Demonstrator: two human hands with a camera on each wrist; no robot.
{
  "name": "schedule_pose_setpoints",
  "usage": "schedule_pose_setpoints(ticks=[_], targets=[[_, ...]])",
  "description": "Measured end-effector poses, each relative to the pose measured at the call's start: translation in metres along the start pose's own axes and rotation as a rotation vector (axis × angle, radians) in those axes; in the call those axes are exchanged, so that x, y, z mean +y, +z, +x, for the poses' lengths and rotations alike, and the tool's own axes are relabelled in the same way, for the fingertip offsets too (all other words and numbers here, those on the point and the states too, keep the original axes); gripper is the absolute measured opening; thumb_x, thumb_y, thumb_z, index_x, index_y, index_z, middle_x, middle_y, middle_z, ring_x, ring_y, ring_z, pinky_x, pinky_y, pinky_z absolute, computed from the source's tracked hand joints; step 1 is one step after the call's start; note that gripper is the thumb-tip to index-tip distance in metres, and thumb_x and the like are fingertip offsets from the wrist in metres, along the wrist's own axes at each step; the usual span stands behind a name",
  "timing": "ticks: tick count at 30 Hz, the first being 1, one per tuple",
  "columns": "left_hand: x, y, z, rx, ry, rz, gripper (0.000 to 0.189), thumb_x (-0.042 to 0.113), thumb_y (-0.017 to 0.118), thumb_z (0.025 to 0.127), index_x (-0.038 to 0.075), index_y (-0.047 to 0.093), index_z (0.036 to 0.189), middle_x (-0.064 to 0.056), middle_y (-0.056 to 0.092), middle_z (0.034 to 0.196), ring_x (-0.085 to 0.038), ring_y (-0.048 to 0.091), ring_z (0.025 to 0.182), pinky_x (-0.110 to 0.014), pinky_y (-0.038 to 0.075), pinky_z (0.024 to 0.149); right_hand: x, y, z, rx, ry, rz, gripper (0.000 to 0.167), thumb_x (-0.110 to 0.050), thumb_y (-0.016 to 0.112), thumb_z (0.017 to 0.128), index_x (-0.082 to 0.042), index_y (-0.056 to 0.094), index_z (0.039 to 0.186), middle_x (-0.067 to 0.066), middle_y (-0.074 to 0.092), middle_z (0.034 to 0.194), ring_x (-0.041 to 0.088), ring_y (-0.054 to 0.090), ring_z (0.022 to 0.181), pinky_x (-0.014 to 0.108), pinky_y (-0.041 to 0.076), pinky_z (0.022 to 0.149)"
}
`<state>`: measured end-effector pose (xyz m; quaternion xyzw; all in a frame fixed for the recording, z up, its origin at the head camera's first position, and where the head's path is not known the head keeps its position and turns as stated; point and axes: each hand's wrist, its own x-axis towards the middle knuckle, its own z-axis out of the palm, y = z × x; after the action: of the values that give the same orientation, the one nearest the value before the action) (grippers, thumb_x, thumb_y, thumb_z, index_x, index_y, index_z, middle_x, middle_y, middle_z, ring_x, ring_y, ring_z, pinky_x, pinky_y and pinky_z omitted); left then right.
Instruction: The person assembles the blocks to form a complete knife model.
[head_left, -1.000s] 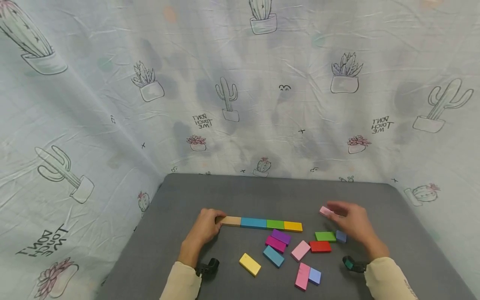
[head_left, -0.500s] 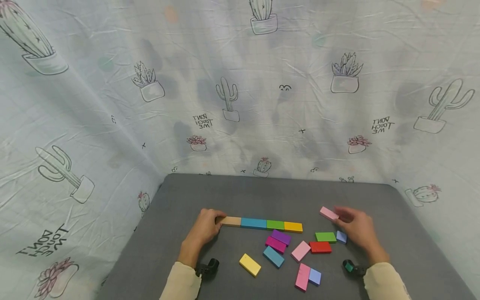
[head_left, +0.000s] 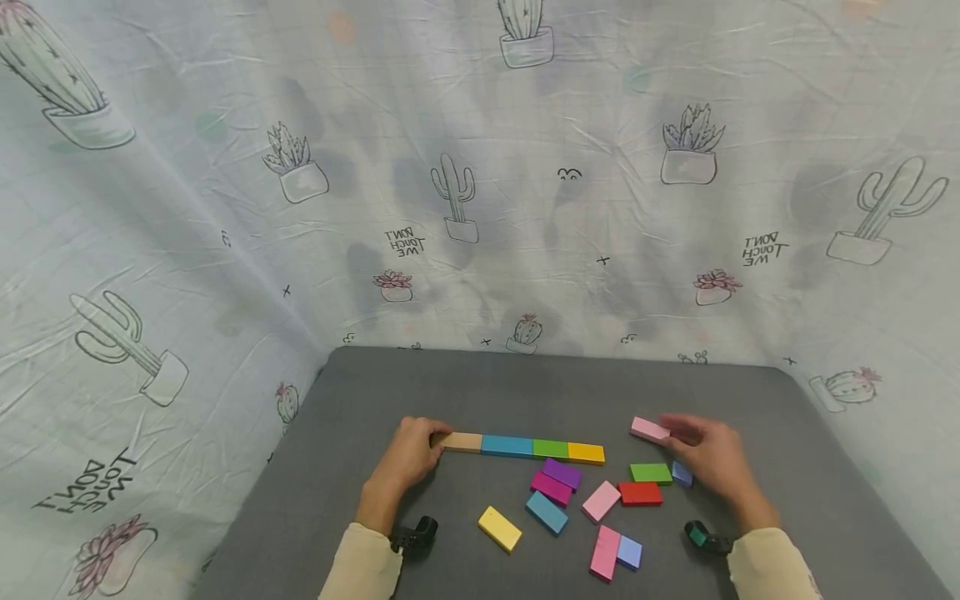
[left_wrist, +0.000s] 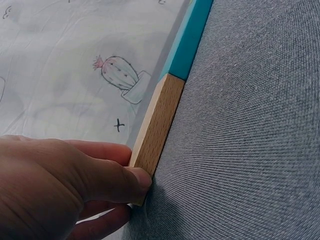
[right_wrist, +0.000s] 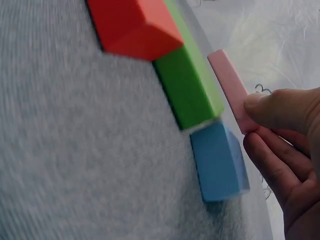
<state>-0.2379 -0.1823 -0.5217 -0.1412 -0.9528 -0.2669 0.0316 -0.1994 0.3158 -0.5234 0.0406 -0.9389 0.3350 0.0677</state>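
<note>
On the grey table a row of blocks runs end to end: a bare wooden block [head_left: 463,442], a blue block [head_left: 507,447], a green block [head_left: 551,449] and a yellow-orange block [head_left: 587,452]. My left hand [head_left: 411,451] pinches the row's left end, thumb on the near side of the wooden block and fingers behind it. Between thumb and fingers my right hand [head_left: 708,447] holds a light pink block [head_left: 649,430] by its right end. It points left, to the right of the row and behind a second green block [head_left: 651,473].
Loose blocks lie nearer: red [head_left: 640,494], small blue [head_left: 682,474], purple [head_left: 562,475], magenta [head_left: 551,489], blue [head_left: 547,512], pale yellow [head_left: 500,529], and pink [head_left: 602,502]. A darker pink block [head_left: 604,552] touches a periwinkle one [head_left: 629,552]. A cactus-print curtain [head_left: 480,208] stands behind the table [head_left: 480,387].
The light pink block has turned in my right hand's grasp and then shifted slightly left. More of it shows past the fingers now. My left hand and the row have stayed still.
</note>
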Motion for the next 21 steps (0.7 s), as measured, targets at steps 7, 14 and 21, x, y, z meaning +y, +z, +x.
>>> schedule_pose_setpoints(ticks=[7, 14, 21], targets=[[0.0, -0.001, 0.0, 0.01, 0.009, 0.001, 0.025, -0.005, 0.084, 0.09, 0.008, 0.085, 0.112, -0.01, 0.082, 0.11, -0.028, 0.078, 0.103, -0.046, 0.065, 0.087, -0.012, 0.006, 0.002, -0.057, 0.0, 0.048, 0.038, -0.004, 0.078, 0.099, -0.004, 0.074, 0.137, 0.018, 0.078, 0.129, 0.038, 0.077, 0.116, 0.045, 0.066, 0.093], [0.0, 0.0, 0.001, 0.011, 0.006, 0.013, 0.025, -0.004, 0.085, 0.09, 0.008, 0.086, 0.113, -0.01, 0.082, 0.11, -0.029, 0.077, 0.104, -0.048, 0.065, 0.088, -0.018, 0.017, 0.007, -0.147, -0.037, 0.056, 0.036, -0.006, 0.082, 0.097, -0.006, 0.077, 0.132, 0.013, 0.08, 0.125, 0.032, 0.078, 0.112, 0.046, 0.066, 0.093], [0.001, 0.0, 0.0, 0.0, -0.006, 0.011, 0.025, -0.003, 0.085, 0.091, 0.008, 0.085, 0.113, -0.01, 0.082, 0.111, -0.028, 0.077, 0.104, -0.046, 0.065, 0.088, -0.02, 0.021, 0.004, -0.189, -0.046, 0.042, 0.034, -0.007, 0.085, 0.094, -0.01, 0.08, 0.128, 0.008, 0.081, 0.122, 0.026, 0.079, 0.109, 0.043, 0.066, 0.091]])
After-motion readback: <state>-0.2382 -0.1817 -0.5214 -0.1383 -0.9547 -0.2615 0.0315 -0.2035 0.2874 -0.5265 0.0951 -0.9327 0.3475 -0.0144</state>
